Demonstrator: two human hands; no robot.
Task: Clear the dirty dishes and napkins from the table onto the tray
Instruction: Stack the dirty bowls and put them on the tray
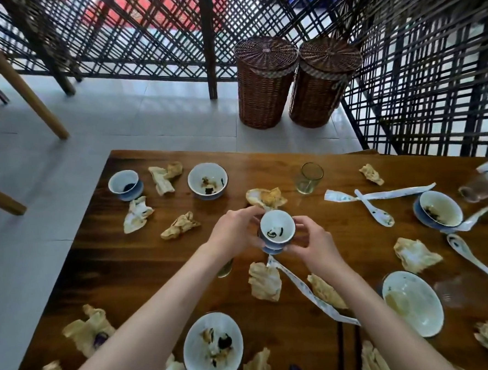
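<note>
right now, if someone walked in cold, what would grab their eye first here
First, the two hands, left hand and right hand, cupping a small blue-and-white bowl above the middle of the wooden table. Next, the mess around them: crumpled stained napkins and dirty bowls scattered across the tabletop. Behind the table's far edge, two lidded wicker baskets stand side by side against a dark lattice screen.

the table (122, 266) is dark reddish-brown wood with streaked grain. the small bowl (277, 231) is white inside with dark specks, blue outside — the spoon (374, 209) is white with blue marks. crumpled napkins (264, 280) are cream, stained yellow-brown. the glass (308, 178) is clear, greenish. two wicker baskets (262, 80) are woven brown; the lattice screen (142, 33) is black criss-cross.
</note>
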